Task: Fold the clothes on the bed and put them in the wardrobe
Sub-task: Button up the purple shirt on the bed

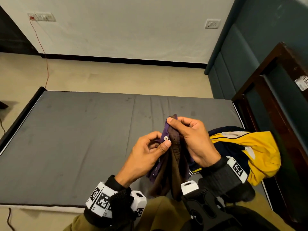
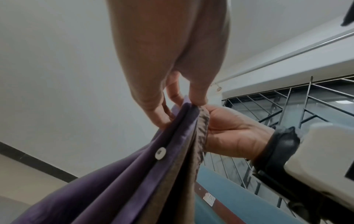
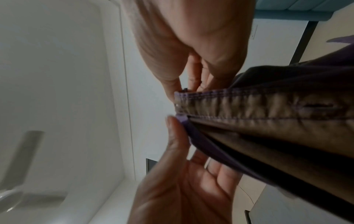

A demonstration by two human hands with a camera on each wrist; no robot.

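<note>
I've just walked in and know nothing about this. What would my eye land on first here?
Probably the two hands in the middle: the left hand and right hand both pinch the button edge of a purple shirt, held up above the grey mattress, with a white button showing. Next, the bright yellow and navy garment heaped on the bed's right side.

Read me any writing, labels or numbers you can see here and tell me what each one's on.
White sticker on the dark wooden headboard: cut off and blurred, unreadable.
Wristband tags: black-and-white square codes, no words.
Purple shirt, yellow jacket: no text visible.
</note>
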